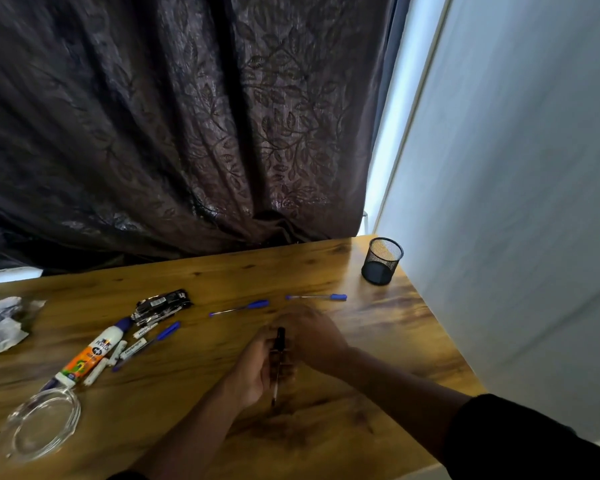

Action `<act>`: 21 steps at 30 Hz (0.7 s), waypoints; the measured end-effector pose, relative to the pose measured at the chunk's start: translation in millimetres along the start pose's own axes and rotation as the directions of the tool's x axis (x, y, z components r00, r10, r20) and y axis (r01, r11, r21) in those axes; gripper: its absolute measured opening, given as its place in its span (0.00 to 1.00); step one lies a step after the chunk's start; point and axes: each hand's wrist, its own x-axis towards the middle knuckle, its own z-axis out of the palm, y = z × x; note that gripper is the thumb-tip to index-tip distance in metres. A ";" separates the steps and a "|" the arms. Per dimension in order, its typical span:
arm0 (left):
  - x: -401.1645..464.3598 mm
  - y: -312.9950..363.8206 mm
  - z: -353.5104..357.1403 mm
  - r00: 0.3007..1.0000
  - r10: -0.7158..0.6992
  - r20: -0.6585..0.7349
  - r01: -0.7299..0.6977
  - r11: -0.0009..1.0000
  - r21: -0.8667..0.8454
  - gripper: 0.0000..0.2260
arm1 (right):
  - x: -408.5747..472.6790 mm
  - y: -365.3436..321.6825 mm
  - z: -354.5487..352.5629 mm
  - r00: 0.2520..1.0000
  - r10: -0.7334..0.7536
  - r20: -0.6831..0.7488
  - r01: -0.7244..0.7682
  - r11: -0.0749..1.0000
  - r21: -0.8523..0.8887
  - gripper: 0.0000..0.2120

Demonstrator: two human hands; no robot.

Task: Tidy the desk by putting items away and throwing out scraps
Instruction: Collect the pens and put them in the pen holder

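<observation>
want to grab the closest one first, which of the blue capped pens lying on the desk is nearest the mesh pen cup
The blue pen farthest right, lying alone just left of the black mesh cup. The other loose pen lies further left, and a third sits by the glue bottle.

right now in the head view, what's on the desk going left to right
crumpled paper → glass dish → glue bottle → dark foil wrapper → blue pen → black pen held in the hands → second blue pen → mesh pen cup
</observation>
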 end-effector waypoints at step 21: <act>20.2 0.0 -10.5 0.974 0.004 -0.228 -0.103 0.900 -0.424 0.30 | 68.0 116.0 -8.1 0.922 0.364 0.128 -0.386 0.889 0.246 0.09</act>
